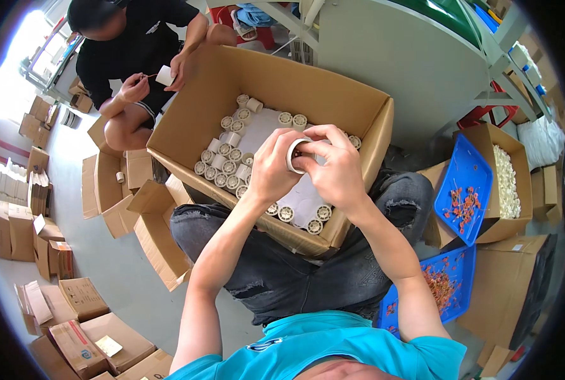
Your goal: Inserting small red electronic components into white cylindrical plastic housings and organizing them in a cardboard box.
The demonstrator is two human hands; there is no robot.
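Observation:
Over the large cardboard box [197, 95] my left hand [273, 167] is wrapped round a hollow white plastic cylinder [290, 154]. Its open end faces my right hand [335, 166]. The right fingertips and thumb are closed together and reach into that opening; whatever they pinch is hidden inside. Below my hands, several similar white cylinders [229, 154] stand or lie in the box, mostly grouped on its left side, with ribbed inner parts showing. They rest on a pale sheet [264, 128]. More cylinders [286, 213] sit at the near edge.
To the right are two blue trays [465, 161] [467, 273] with small red-and-orange wired parts, and a carton of small cream pieces [507, 183]. A co-worker [130, 57] at the upper left holds another white cylinder [166, 76]. Open cartons [157, 221] stand left; a grey machine panel [396, 57] is beyond.

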